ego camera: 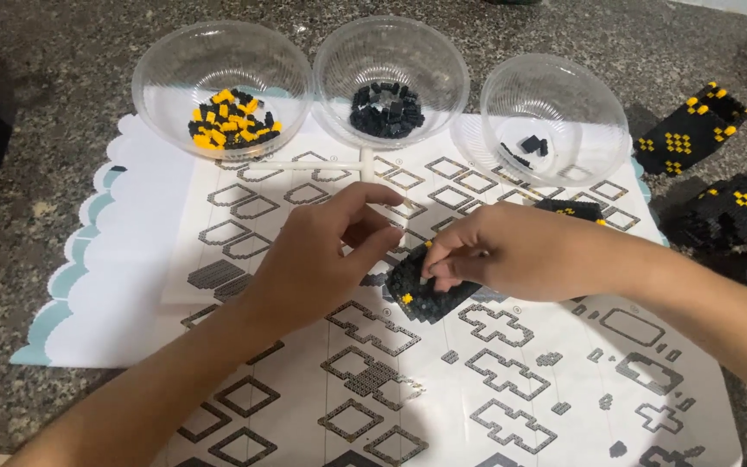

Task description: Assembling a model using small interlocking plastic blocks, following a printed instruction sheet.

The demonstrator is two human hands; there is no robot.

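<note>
The right hand [503, 255] pinches the top edge of a small black block assembly with yellow studs [417, 290], which rests on the white printed instruction sheet [512, 380] on the speckled stone counter [36, 216]. The left hand [322, 255] hovers just beside it, fingers loosely curled, grasping nothing visible. Behind stand three clear plastic bowls: yellow-and-black bricks [231, 119], black bricks [386, 111], few dark bricks [525, 145].
</note>
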